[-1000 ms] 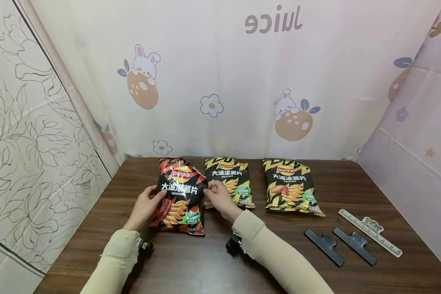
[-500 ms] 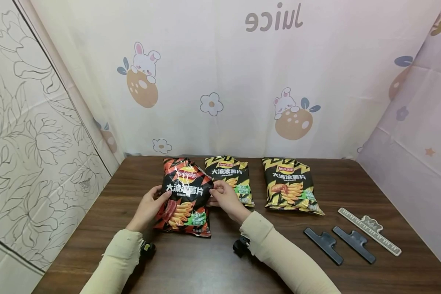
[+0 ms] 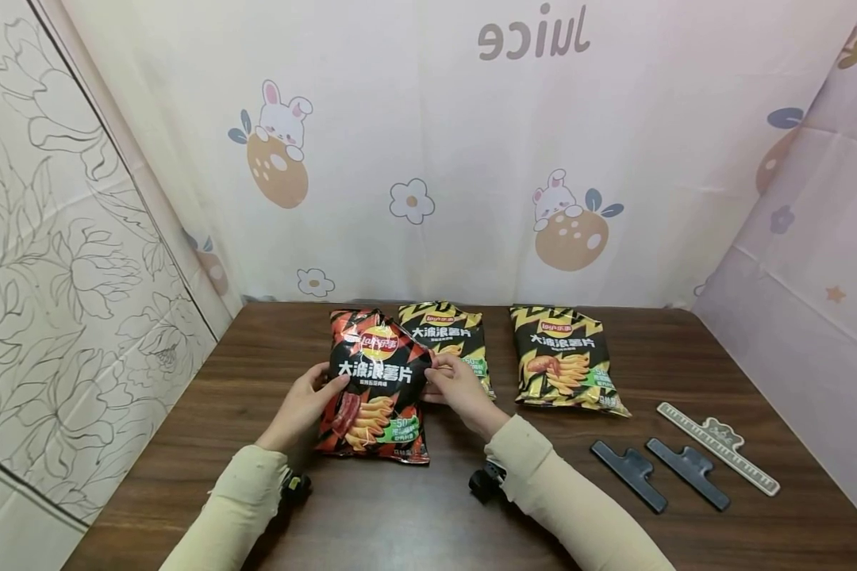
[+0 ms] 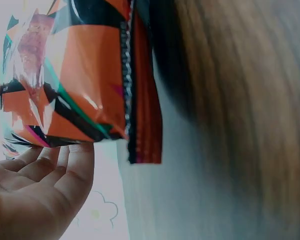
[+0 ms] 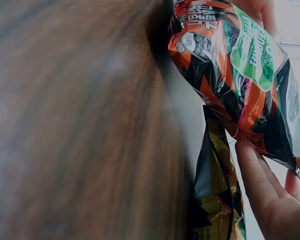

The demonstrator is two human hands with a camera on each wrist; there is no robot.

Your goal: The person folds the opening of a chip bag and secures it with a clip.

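Both hands hold a red and black bag of potato chips [image 3: 378,388], its printed front facing up in the head view. My left hand [image 3: 301,406] grips the bag's left side, thumb on the front and fingers beneath, as the left wrist view shows. At the upper right edge, my right hand [image 3: 464,392] pinches the bag between thumb and fingers. Behind that hand lies a yellow and black chip bag [image 3: 443,329], partly covered by the red one. The red bag's bottom seam [image 4: 147,100] hangs off the table surface in the left wrist view.
Another yellow and black chip bag [image 3: 566,361] lies to the right on the brown wooden table [image 3: 393,515]. Two dark bag clips [image 3: 630,476] and a pale clip with a bear-shaped handle [image 3: 720,446] lie at the right. A printed curtain [image 3: 414,119] hangs behind.
Both hands have moved to the right with the red chip bag, which now covers more of the yellow bag behind it. The clips and the far yellow bag stay put.
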